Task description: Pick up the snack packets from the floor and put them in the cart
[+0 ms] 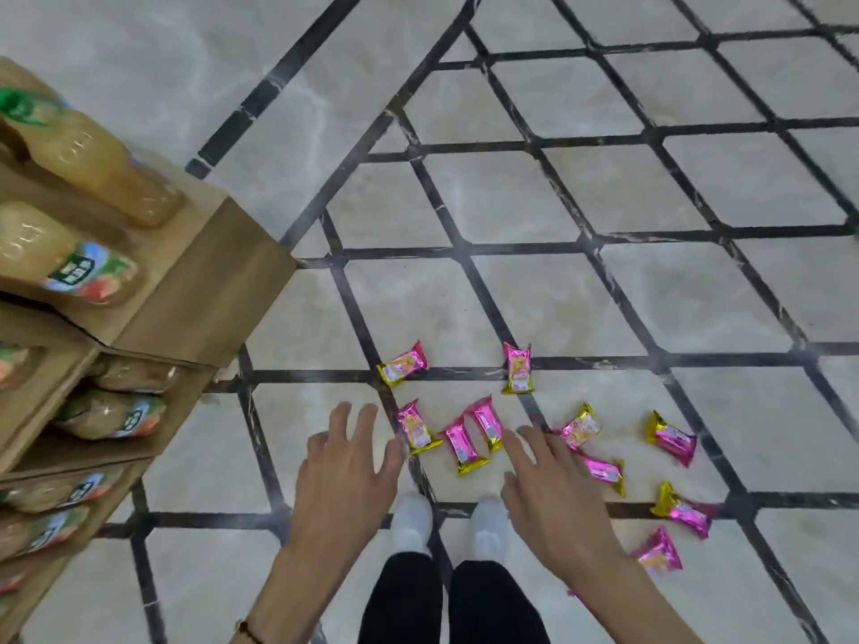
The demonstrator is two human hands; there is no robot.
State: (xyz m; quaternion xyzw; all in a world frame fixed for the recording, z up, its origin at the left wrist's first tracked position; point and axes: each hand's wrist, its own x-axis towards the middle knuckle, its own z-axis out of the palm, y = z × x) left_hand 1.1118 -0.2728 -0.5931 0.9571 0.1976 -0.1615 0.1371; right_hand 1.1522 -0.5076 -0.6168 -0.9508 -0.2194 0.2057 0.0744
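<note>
Beside a cardboard display (195, 290) of bottles, the left hand (346, 462) is held spread and empty. The snack packets (461, 446) are scattered flat on the tiled floor (558, 295), between and right of the hands. The right hand (553, 485) is likewise spread and empty. The packets are judged light, crinkly and slippery, best pinched across the middle.

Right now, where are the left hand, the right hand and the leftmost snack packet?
left hand (346, 464): head view, back of the hand.
right hand (553, 483): head view, back of the hand.
leftmost snack packet (402, 363): head view, middle of its wrapper.
</note>
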